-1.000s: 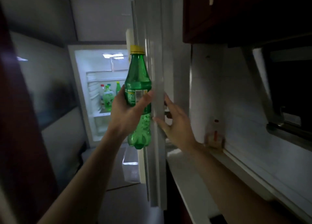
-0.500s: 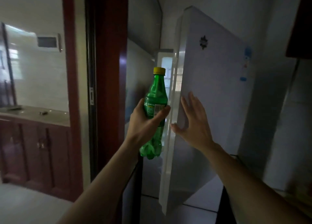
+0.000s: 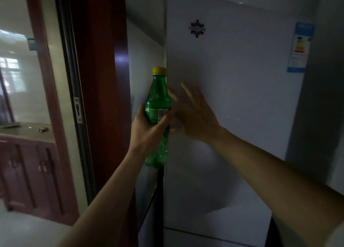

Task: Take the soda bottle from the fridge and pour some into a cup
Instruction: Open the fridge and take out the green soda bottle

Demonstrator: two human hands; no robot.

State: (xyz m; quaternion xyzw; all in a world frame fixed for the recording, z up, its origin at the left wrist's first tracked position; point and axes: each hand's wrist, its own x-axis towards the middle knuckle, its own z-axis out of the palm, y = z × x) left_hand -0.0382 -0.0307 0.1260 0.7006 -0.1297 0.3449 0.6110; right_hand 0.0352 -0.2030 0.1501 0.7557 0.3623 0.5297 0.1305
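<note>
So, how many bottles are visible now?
1: the green soda bottle, upright in the left hand, beside the fridge door. Others may be hidden behind it.

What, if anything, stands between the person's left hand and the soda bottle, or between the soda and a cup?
Nothing separates them: the left hand grips the bottle at its label. The yellow cap is on, blocking any pour. No cup is in view, so the way to one cannot be judged.
</note>
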